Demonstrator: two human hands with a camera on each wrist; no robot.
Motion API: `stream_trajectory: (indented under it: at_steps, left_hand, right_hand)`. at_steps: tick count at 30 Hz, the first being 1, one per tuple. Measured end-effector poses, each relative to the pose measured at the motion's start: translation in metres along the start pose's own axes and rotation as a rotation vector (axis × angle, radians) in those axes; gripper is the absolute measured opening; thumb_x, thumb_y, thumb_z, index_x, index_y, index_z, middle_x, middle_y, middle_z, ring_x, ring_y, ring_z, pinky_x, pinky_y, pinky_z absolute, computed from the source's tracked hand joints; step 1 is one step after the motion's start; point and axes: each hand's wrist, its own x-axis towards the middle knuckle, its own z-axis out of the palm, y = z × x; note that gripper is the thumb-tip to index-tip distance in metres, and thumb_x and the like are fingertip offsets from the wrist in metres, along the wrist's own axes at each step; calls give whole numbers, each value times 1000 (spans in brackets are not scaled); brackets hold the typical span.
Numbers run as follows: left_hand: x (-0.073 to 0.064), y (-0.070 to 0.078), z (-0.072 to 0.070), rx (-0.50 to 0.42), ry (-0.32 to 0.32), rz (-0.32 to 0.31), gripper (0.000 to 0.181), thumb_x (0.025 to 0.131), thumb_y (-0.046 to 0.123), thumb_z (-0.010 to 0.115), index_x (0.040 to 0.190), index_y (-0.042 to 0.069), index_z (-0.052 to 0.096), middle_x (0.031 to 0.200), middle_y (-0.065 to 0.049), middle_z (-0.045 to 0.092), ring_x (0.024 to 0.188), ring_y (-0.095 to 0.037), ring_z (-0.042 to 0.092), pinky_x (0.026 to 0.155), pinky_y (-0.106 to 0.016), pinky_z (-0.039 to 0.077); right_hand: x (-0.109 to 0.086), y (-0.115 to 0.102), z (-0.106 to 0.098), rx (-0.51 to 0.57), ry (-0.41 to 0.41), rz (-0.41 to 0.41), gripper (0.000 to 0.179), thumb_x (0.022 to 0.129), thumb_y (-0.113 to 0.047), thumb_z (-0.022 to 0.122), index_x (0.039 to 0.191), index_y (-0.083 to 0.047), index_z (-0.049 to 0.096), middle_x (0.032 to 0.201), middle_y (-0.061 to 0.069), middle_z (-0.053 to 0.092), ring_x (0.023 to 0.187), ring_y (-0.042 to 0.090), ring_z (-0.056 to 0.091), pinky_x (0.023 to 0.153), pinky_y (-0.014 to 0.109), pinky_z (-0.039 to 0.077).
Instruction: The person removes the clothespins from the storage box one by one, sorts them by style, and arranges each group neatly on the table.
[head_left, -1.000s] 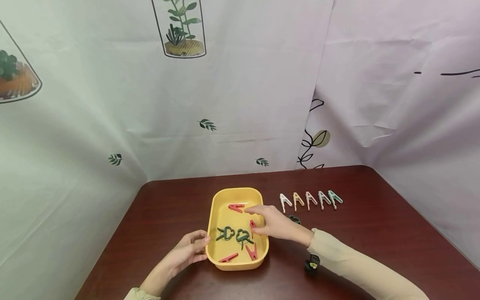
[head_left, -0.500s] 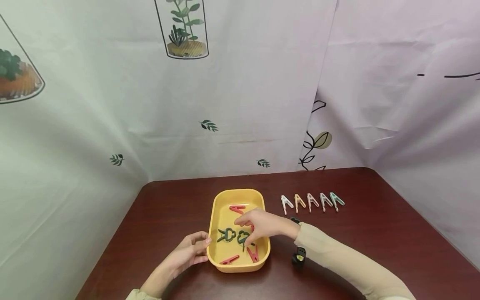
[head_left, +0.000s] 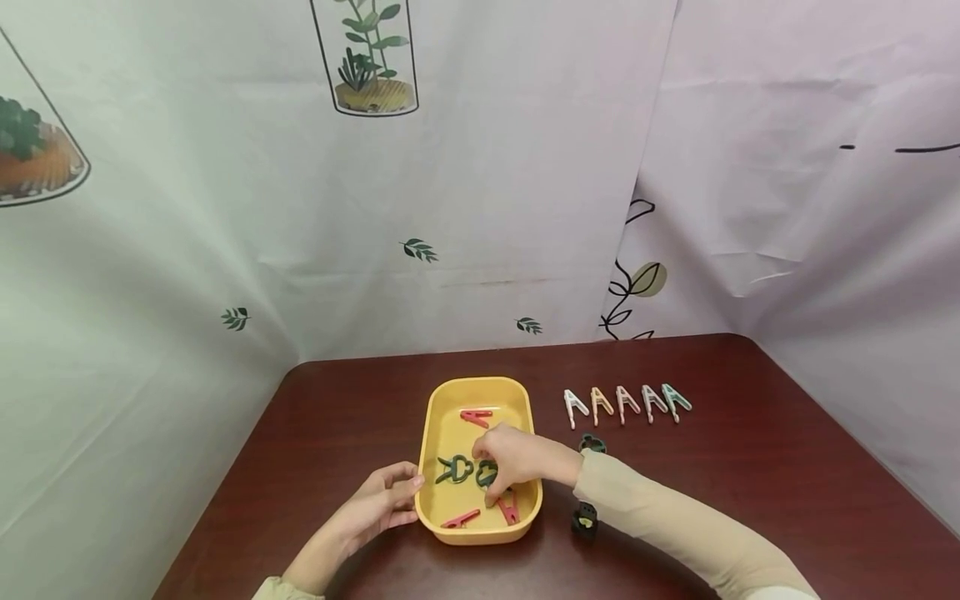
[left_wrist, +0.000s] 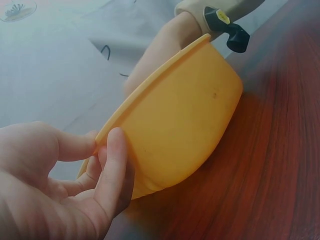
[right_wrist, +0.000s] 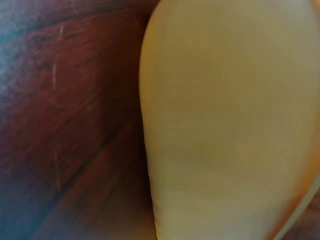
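Observation:
A yellow tray (head_left: 433, 417) lies lengthwise on the dark red table. My left hand (head_left: 375, 504) holds its left side; in the left wrist view, the thumb is at the rim and fingers press the outer wall. My right hand (head_left: 517, 457) is inside the tray, thumb and fingers spread around a dark green clip (head_left: 486, 478); contact is unclear. Beside it lies another green clip (head_left: 450, 469). Red clothespins lie at the back (head_left: 476, 414), front left (head_left: 461, 518) and front right (head_left: 512, 510). The right wrist view shows only the tray's outer wall (right_wrist: 225, 110), not the hand.
A row of pastel clothespins (head_left: 626, 402) lies on the table (head_left: 720, 467) right of the tray. Another dark green clip (head_left: 592, 442) sits near my right forearm. A black device (head_left: 585, 518) is strapped to the right wrist. A printed cloth (head_left: 480, 208) hangs behind the table.
My right hand has moved left and toward me inside the tray, from over a red clothespin to the right green clip. The left hand stays at the tray's side.

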Motion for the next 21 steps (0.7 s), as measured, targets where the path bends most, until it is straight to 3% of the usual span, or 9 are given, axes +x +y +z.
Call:
stream_trajectory:
  at_steps: [5,8,15,21]
  left_hand:
    - [0,1,-1,0,-5,2,20,100,18,52,111,2,47,89,1,55,76,-7,59,69,-21,55]
    - [1,1,-1,-4,-9,6,17,100,17,51,110,3,47,89,1,55,76,-7,59,69,-20,55]
    - [1,2,-1,-6,-9,3,18,100,17,51,110,3,47,90,1,55,76,-6,59,68,-20,55]
    - [0,1,-1,-5,-8,0,19,100,17,52,111,2,47,89,1,55,76,-6,59,68,-20,55]
  right_hand:
    - [2,-4,3,-57,2,-12,50,64,-32,88,103,-9,66,86,-7,63,75,2,49,70,13,43]
    - [3,-4,3,-4,-9,-26,55,67,-26,86,112,-10,59,100,-3,65,88,4,56,81,16,47]
    - [3,0,-2,91,-58,-35,62,70,-10,83,122,-15,48,119,-2,66,113,10,57,96,22,46]
    - [2,1,-4,58,-80,-19,64,70,-11,85,125,-14,51,123,-3,64,116,10,56,101,24,45]
